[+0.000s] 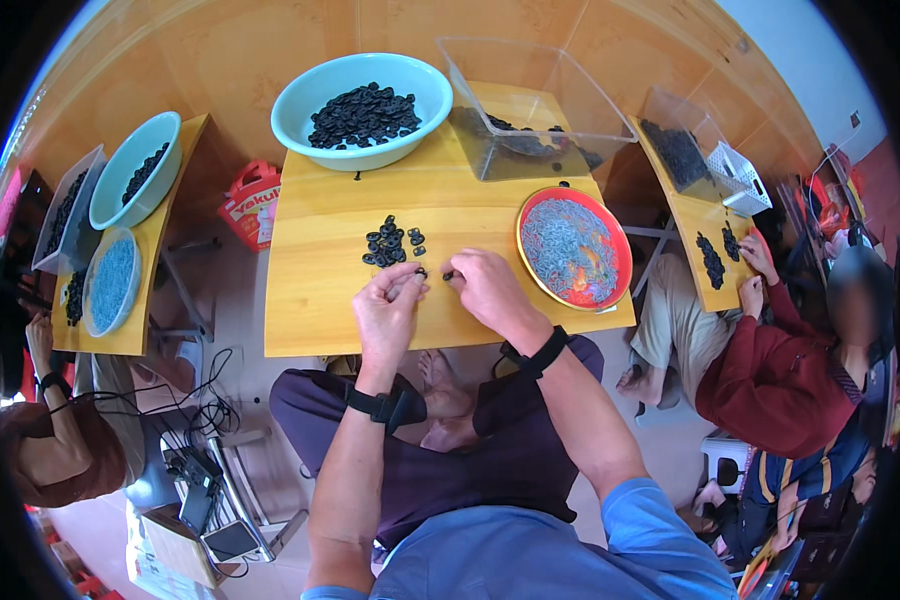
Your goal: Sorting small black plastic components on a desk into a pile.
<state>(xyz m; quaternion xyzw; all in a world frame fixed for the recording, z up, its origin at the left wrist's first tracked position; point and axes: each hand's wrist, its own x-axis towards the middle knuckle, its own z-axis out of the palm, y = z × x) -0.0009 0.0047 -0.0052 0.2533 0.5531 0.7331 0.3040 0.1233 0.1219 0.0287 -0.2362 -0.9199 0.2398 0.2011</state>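
Note:
My left hand (388, 302) is closed in a pinch over the yellow table (320, 310), with a small black part (421, 271) between thumb and fingertips. Opposite it, my right hand (488, 287) pinches a dark piece (450, 275), mostly hidden by the fingers. A narrow gap separates the two hands. Just beyond my left hand lies a loose pile of small black parts (385, 244), some with holes through them. To the right of my right hand rests a round red tray (624, 258) heaped with fine grey-blue pieces (570, 245), too small to name.
At the table's back stand a light-blue basin (288, 112) of black parts and a clear plastic bin (530, 165). Side tables flank mine; a person in a maroon top (770, 385) works at the right, another person (55, 440) at the left. Cables (215, 400) tangle at lower left.

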